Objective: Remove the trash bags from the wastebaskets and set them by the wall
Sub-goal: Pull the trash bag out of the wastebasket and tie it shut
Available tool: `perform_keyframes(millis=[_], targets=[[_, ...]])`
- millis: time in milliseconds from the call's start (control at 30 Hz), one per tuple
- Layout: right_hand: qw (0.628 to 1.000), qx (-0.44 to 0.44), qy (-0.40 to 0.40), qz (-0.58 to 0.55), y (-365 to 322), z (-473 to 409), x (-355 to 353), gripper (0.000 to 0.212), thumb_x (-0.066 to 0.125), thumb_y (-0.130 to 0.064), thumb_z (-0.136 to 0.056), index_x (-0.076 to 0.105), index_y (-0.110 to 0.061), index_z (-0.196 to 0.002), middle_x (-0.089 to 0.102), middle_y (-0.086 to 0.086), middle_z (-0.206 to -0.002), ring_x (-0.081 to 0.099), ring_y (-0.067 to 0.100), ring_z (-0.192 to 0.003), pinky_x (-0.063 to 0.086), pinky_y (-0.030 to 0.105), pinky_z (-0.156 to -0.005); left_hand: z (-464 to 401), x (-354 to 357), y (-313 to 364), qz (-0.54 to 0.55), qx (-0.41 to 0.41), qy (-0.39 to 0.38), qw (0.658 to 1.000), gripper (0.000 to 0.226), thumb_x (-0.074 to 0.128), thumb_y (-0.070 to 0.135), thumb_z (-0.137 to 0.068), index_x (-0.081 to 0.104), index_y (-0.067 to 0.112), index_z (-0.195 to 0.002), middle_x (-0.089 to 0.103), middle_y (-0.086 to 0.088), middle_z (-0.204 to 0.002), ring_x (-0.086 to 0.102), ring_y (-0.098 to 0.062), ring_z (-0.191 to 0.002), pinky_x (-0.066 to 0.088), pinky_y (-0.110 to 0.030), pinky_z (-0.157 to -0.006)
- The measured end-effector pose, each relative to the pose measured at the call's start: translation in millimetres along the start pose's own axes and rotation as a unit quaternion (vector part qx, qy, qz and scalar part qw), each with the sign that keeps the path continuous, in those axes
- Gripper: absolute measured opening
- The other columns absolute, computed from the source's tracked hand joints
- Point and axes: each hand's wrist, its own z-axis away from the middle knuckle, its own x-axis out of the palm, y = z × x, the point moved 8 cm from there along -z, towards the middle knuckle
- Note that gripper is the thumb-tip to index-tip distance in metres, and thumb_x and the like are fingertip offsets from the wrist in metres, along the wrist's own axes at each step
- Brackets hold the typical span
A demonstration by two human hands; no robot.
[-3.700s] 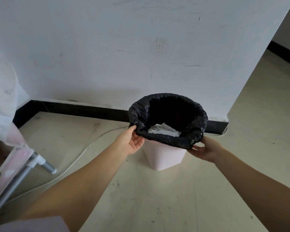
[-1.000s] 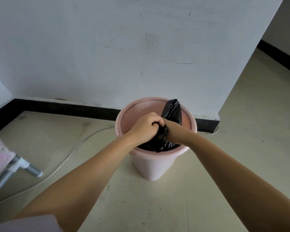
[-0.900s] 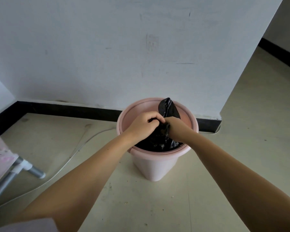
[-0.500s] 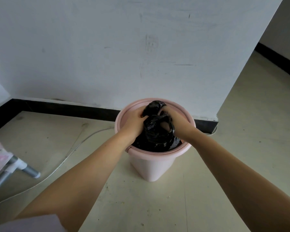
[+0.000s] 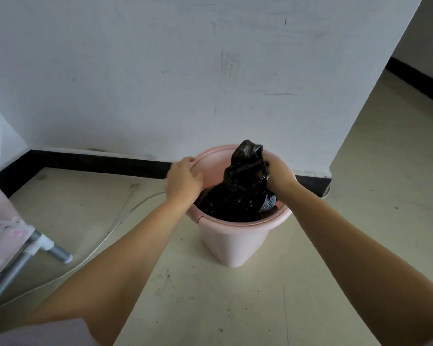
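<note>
Black trash bag (image 5: 240, 191) sits inside the pink wastebasket (image 5: 233, 236), bulk below the rim, gathered neck sticking up past the rim on the far right side. Long axis of the bag runs roughly vertical, leaning slightly right toward the holding hand. Right hand (image 5: 280, 174) is clenched around the bunched neck from the right, fingers wrapped into the plastic. Left hand (image 5: 183, 179) is off the bag, resting on the near-left rim with fingers loosely spread; looks like it's bracing the bin, though contact pressure is hard to judge. Bag not lifted out yet, so the pull is likely straight up along that axis, right hand doing the work, left keeping the basket down. Wall (image 5: 185, 83) with black baseboard (image 5: 98, 163) is just behind the basket, so the set-down spot is close. White cable (image 5: 110, 233) runs on the floor (image 5: 235, 308) to the left; a metal frame leg (image 5: 53, 250) stands further left, well apart.
</note>
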Motion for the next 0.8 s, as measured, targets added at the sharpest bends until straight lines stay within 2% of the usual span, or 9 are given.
perform_keyframes(millis=[67,100,200,233,300,400,533,700,800], targets=[[0.977,0.051,0.025,-0.203,1.3,2.0,-3.9,0.031,0.037,0.013,-0.088,0.059,-0.005,-0.076,0.055,0.010,-0.071,0.052,0.013,-0.068,0.041,0.028,-0.069,2.9,4.0,-47.2,-0.016,-0.144,-0.053,0.988,0.076,0.065,0.029,-0.084,0.025,0.014,-0.147,0.033,-0.016,-0.150,0.035,-0.035,-0.136,0.036,-0.049,-0.108],[0.957,0.062,0.033,-0.281,-1.4,1.9,-6.3,0.031,0.036,0.013,-0.087,0.057,-0.003,-0.072,0.055,0.011,-0.068,0.053,0.016,-0.064,0.044,0.029,-0.067,16.0,14.6,-68.5,0.073,-0.250,-0.118,0.958,0.082,0.067,0.031,-0.084,0.019,0.014,-0.149,0.029,-0.018,-0.151,0.033,-0.040,-0.137,0.037,-0.054,-0.106],[0.905,0.053,0.018,-0.421,-26.6,6.2,-10.3,0.033,0.032,0.011,-0.088,0.061,-0.002,-0.077,0.065,0.007,-0.064,0.064,0.017,-0.058,0.056,0.026,-0.060,60.1,52.2,-77.2,0.403,-0.443,-0.262,0.757,0.063,0.063,0.028,-0.088,0.035,0.010,-0.141,0.047,-0.027,-0.136,0.053,-0.051,-0.115,0.046,-0.062,-0.094],[0.891,0.039,0.020,-0.452,-35.4,6.4,-12.5,0.032,0.032,0.010,-0.088,0.061,-0.002,-0.082,0.066,0.008,-0.069,0.065,0.019,-0.062,0.058,0.029,-0.064,60.0,56.9,-77.3,0.442,-0.444,-0.264,0.733,0.056,0.062,0.025,-0.088,0.040,0.008,-0.136,0.052,-0.027,-0.130,0.056,-0.051,-0.111,0.046,-0.064,-0.092],[0.873,0.011,0.043,-0.485,-49.0,8.3,-21.2,0.032,0.032,0.009,-0.088,0.062,-0.003,-0.086,0.067,0.009,-0.075,0.066,0.022,-0.070,0.058,0.035,-0.076,50.8,61.8,-81.2,0.466,-0.428,-0.245,0.735,0.048,0.060,0.022,-0.090,0.043,0.006,-0.132,0.054,-0.023,-0.129,0.055,-0.049,-0.113,0.046,-0.069,-0.086],[0.840,-0.039,0.069,-0.537,-63.2,12.7,-40.8,0.029,0.034,0.006,-0.087,0.060,-0.005,-0.079,0.068,0.008,-0.072,0.066,0.021,-0.069,0.057,0.032,-0.070,47.4,64.5,-82.5,0.473,-0.427,-0.224,0.737,0.050,0.064,0.022,-0.087,0.045,0.006,-0.131,0.056,-0.022,-0.128,0.056,-0.048,-0.113,0.048,-0.071,-0.075],[0.799,-0.089,0.121,-0.582,-69.7,11.8,-86.0,0.022,0.040,0.002,-0.086,0.052,-0.012,-0.074,0.054,0.008,-0.072,0.053,0.021,-0.071,0.046,0.031,-0.069,36.4,55.6,-89.2,0.512,-0.431,-0.132,0.731,0.055,0.064,0.014,-0.086,0.039,0.012,-0.135,0.035,-0.023,-0.144,0.039,-0.053,-0.127,0.044,-0.075,-0.078],[0.779,-0.109,0.131,-0.604,-69.8,17.8,-114.8,0.009,0.048,-0.004,-0.083,0.053,-0.011,-0.081,0.055,0.009,-0.084,0.052,0.026,-0.087,0.044,0.039,-0.081,24.4,39.8,-99.6,0.564,-0.437,-0.016,0.700,0.055,0.057,0.019,-0.091,0.032,0.016,-0.140,0.020,-0.021,-0.150,0.030,-0.059,-0.129,0.047,-0.053,-0.096],[0.810,-0.088,0.117,-0.569,-62.9,21.3,-108.1,0.009,0.050,-0.004,-0.077,0.058,-0.009,-0.079,0.058,0.011,-0.084,0.053,0.028,-0.089,0.044,0.042,-0.084,18.8,33.7,-106.8,0.599,-0.422,0.035,0.679,0.051,0.056,0.023,-0.092,0.035,0.016,-0.138,0.021,-0.017,-0.150,0.028,-0.053,-0.133,0.046,-0.047,-0.098]])
